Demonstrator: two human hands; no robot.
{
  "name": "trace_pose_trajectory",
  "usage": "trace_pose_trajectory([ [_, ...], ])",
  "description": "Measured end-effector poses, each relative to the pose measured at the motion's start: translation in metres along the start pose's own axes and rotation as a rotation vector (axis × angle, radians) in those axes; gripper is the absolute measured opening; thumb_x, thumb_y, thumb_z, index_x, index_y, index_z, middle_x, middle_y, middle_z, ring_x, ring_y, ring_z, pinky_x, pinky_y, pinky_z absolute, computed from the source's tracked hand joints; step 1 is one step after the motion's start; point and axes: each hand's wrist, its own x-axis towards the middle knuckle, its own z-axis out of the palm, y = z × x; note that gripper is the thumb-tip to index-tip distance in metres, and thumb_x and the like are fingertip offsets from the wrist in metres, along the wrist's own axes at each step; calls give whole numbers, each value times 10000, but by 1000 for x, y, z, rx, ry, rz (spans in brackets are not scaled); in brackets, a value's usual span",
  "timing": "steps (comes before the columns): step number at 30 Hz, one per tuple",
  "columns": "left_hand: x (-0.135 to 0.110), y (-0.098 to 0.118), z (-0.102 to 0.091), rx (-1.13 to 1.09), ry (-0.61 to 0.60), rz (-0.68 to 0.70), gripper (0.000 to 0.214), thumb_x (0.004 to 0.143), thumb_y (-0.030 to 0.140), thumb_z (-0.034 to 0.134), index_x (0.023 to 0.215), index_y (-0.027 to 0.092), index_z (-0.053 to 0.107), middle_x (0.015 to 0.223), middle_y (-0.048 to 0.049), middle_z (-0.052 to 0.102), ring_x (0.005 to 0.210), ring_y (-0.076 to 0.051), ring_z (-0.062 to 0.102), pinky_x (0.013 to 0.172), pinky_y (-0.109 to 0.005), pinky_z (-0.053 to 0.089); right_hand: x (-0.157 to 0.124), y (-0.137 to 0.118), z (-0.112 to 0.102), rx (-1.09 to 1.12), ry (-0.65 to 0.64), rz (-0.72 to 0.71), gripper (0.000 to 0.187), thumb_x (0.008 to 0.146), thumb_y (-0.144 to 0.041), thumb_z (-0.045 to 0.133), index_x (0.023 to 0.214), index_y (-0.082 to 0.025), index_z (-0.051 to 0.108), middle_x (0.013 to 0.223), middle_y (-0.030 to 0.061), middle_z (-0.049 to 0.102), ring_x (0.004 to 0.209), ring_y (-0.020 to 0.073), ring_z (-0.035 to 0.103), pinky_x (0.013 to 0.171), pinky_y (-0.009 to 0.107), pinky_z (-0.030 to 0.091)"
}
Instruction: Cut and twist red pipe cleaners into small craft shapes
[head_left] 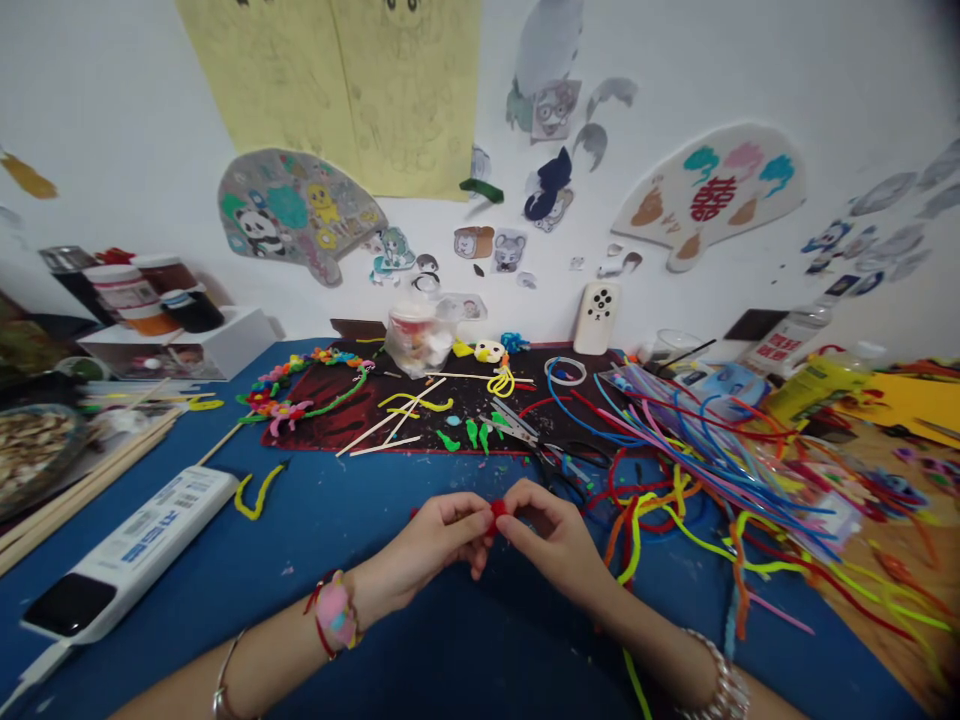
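Held low over a blue table (465, 650), close together and nearly touching: left hand (427, 540) and right hand (553, 535), both curled inward, neither spread open. Pinched between the fingertips of the two, a small red fuzzy bit (498, 510), mostly hidden by the fingers, its exact shape impossible to make out. Around the left wrist, a bracelet with a pink pompom (335, 610); around the right, a silver beaded bracelet (721, 690). Just beyond the right hand, a pair of scissors (525, 430) with black handles, blades resting on a dark mat (315, 430). To the right of the hands, a big tangled heap of pipe cleaners (712, 450) in red, blue, pink, yellow and orange, running past the table's edge. To the left, well apart from the hands, a long white box (127, 540) and, nearer, a yellow pipe cleaner squiggle (255, 495). Farther off on the mat, thin wooden sticks (390, 425) and a flower garland (300, 395) of pipe cleaners.
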Motion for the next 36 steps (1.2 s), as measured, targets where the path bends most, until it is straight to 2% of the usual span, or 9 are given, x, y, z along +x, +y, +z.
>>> trace_pose_trajectory([
  [8,1,-2,-4,-107,-16,11,149,793,263,590,772,118,562,677,-5,541,512,-71,509,491,-202,409,-1,5,1,70,8,43,101,790,-263,565,749,-178,528,721,-2,527,686,126,506,655,237,427],
  [13,2,-5,-7,-141,-20,-18,123,775,235,606,761,116,579,673,-9,550,525,-82,520,506,-214,406,-2,5,0,113,7,29,105,775,-259,599,838,-190,551,789,8,554,742,132,537,703,243,446],
  [21,1,-5,-7,-122,-6,-28,126,756,239,628,761,119,591,612,6,537,519,-85,514,510,-213,393,-1,5,-3,177,-43,48,79,774,-242,607,804,-182,564,792,9,556,761,129,530,723,249,432],
  [31,1,-3,-4,25,95,50,193,762,293,619,752,102,592,604,-5,540,498,-75,465,491,-210,354,2,5,1,265,-6,180,179,739,-310,644,757,-173,529,628,-40,528,542,82,499,525,204,413],
  [36,2,-6,-4,-11,85,44,206,769,305,613,727,106,584,584,-6,532,491,-72,450,485,-202,337,4,9,1,327,-32,237,212,729,-346,653,760,-173,533,576,-37,585,509,100,553,528,232,459],
])
